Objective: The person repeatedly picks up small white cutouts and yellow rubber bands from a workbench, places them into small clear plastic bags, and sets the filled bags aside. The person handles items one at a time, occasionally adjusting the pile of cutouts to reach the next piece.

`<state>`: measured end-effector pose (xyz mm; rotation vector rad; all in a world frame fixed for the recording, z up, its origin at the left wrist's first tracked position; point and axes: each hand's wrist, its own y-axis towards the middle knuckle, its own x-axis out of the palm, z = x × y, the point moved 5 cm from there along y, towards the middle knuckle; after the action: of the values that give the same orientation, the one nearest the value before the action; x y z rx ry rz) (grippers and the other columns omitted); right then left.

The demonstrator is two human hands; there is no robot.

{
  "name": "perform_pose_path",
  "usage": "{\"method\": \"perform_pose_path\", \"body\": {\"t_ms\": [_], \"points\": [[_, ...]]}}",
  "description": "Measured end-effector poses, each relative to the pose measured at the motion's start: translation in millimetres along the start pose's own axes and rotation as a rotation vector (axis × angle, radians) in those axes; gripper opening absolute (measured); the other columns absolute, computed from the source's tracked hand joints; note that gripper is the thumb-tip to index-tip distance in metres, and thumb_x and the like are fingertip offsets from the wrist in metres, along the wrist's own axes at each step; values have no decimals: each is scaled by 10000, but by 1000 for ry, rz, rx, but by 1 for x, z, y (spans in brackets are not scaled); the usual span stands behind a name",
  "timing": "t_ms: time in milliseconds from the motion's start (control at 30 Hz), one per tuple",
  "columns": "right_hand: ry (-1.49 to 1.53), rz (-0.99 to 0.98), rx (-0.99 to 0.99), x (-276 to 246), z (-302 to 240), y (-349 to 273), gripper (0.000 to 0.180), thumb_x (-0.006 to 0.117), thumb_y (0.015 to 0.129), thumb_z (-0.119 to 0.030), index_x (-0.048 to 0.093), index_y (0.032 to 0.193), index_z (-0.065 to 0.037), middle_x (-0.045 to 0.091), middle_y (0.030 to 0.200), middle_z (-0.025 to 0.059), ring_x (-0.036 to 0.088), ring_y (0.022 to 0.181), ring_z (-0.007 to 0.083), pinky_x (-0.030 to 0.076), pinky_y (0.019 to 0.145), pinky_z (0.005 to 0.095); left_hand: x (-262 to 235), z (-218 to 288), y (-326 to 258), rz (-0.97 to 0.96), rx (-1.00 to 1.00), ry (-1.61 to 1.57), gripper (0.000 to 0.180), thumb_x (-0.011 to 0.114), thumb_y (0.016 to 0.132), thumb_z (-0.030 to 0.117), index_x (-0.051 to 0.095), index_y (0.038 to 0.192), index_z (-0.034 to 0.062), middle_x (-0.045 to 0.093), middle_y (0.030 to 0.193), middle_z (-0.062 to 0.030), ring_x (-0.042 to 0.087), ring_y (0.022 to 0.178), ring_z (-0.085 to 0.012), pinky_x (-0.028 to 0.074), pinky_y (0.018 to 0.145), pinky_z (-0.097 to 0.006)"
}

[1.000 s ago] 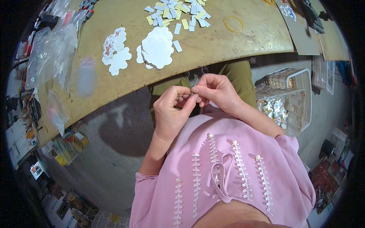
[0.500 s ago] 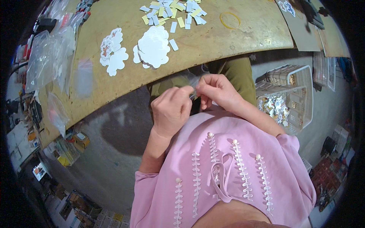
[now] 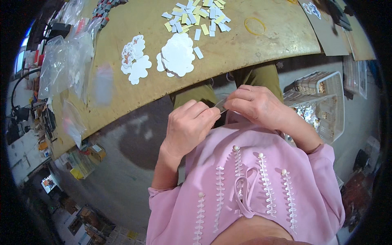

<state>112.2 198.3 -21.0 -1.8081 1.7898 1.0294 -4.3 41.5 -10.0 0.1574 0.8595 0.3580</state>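
Above my lap, just off the table's near edge, both hands pinch a thin, see-through piece of plastic film (image 3: 221, 104). My left hand (image 3: 191, 125) is closed on its left end, knuckles upward. On the other end, my right hand (image 3: 258, 107) has its fingers bent over and pressed together. Most of the film is hidden by the fingers, so I cannot tell its full shape. Nearest to the hands on the table lie a stack of white scalloped cards (image 3: 176, 55) and a smaller pile of cut-out cards (image 3: 136, 61), some with printed pictures.
Small white and yellow rectangular pieces (image 3: 198, 18) are scattered on the table (image 3: 281, 43), left of a yellow rubber band (image 3: 255, 26). Clear plastic bags (image 3: 77, 61) cover its left side. Plastic baskets (image 3: 337, 110), one holding shiny foil-like items, stand on the floor at right.
My hands have drawn slightly apart, and the right hand has turned so its back faces up. The film between them shows as a narrow strip. The whole view has shifted a little.
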Motion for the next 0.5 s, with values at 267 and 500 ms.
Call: {"method": "perform_pose_path", "body": {"t_ms": [267,500], "points": [[37,60,69,7,6,-7,302,728,766,-44,722,1066,-77,637,949,79,659,953,283,578,802,385,-44,-42,39,327,-173,337,404,887,805,123,726,1170,56,712,1198,-130,675,1096,-328,542,957,-441],[18,138,13,9,12,-10,312,731,772,-30,735,1084,-37,621,912,89,643,854,290,556,723,392,-56,-63,40,213,-341,89,323,874,828,126,741,1104,24,723,1156,-158,714,1018,-332,582,893,-412]]}}
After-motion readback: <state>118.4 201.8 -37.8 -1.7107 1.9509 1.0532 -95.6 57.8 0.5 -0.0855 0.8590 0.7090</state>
